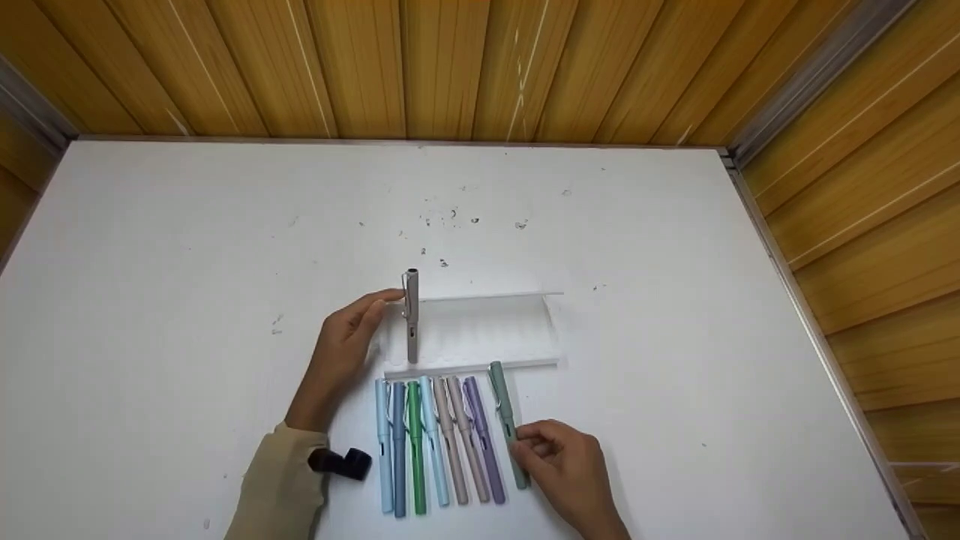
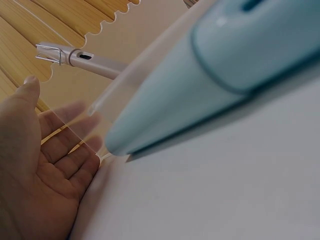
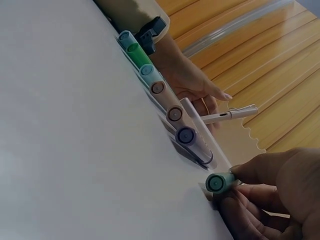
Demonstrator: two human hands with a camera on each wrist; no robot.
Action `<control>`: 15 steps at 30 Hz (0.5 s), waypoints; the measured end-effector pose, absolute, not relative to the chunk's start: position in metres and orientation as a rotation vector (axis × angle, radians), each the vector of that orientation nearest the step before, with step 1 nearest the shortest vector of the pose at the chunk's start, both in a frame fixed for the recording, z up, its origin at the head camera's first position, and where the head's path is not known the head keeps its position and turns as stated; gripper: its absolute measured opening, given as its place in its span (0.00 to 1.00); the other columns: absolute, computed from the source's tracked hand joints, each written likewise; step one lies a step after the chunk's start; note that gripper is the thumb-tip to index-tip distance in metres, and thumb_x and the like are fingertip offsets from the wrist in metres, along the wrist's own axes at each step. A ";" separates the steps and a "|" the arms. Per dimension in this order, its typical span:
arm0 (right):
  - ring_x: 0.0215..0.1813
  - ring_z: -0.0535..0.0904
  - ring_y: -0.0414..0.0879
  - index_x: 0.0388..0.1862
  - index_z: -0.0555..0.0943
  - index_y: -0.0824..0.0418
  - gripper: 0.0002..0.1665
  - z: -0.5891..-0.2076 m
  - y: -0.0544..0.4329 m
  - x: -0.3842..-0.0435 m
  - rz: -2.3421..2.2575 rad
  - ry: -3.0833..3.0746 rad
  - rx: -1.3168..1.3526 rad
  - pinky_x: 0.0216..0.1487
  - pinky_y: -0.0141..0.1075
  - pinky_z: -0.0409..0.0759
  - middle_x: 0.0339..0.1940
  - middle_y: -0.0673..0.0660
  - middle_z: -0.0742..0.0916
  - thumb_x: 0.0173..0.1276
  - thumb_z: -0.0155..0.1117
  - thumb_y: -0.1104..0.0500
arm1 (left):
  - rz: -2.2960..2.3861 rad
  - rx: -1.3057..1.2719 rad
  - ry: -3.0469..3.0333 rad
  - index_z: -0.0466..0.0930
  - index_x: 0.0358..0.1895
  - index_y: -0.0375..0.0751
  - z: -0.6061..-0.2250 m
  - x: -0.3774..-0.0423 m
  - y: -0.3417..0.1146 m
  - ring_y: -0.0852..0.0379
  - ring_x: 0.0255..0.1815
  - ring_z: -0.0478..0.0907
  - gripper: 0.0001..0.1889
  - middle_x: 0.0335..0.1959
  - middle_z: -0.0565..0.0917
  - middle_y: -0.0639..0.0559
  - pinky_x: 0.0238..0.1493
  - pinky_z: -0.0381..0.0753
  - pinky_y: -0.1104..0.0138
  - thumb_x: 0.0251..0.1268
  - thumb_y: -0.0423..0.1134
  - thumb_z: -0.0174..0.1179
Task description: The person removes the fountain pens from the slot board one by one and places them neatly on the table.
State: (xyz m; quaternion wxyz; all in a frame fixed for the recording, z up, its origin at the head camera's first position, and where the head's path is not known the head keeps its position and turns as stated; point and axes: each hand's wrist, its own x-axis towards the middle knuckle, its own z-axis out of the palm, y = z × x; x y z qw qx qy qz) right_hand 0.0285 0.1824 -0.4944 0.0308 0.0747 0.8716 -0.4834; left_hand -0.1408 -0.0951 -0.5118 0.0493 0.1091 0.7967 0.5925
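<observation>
A clear pen rack with scalloped edges stands mid-table, a grey-beige fountain pen resting in its left end. My left hand is at that end; in the left wrist view its fingers show through the clear side, with the thumb apart. At the rack's front right, my right hand pinches a grey-green fountain pen between thumb and fingers near its lower half. The pen's round end faces the right wrist camera.
Several capped pens lie side by side in front of the rack: light blue, slate blue, green, pinkish-beige and purple among them. Wood-patterned walls border the white table at the back and right.
</observation>
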 end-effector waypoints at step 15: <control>0.28 0.80 0.31 0.35 0.88 0.57 0.05 -0.490 0.174 0.032 -1.317 2.795 0.202 0.29 0.27 0.81 0.27 0.44 0.87 0.60 0.75 0.60 | 1.794 0.344 2.447 0.83 0.60 0.53 -0.511 -0.141 -0.095 0.54 0.71 0.71 0.20 0.64 0.81 0.57 0.74 0.66 0.54 0.81 0.54 0.46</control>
